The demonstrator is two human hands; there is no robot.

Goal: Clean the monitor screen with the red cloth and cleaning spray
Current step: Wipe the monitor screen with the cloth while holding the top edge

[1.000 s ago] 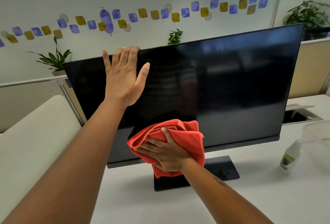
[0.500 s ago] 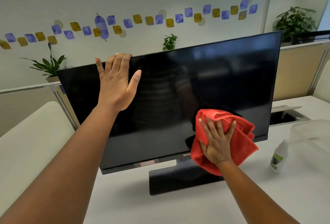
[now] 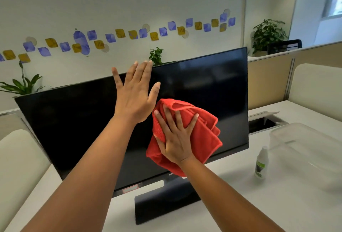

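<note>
A black monitor (image 3: pixel 77 124) stands on the white desk, its dark screen facing me. My left hand (image 3: pixel 135 94) lies flat with straight fingers against the upper middle of the screen, fingertips at the top edge. My right hand (image 3: pixel 175 137) presses a bunched red cloth (image 3: pixel 205 130) flat against the screen's lower right half, fingers spread. Part of the cloth hangs over the bottom bezel. A small white spray bottle (image 3: pixel 261 162) with a green label stands on the desk to the right of the monitor, apart from both hands.
A clear plastic container (image 3: pixel 311 150) sits at the right of the white desk (image 3: pixel 277 204), behind the bottle. A cable cut-out (image 3: pixel 266 122) opens in the desk behind the monitor's right edge. The monitor's black base (image 3: pixel 162 207) rests near the front. Partitions and plants stand behind.
My right hand has swept the cloth from the lower middle of the screen to the right and then upward. My left hand now rests further right along the top edge.
</note>
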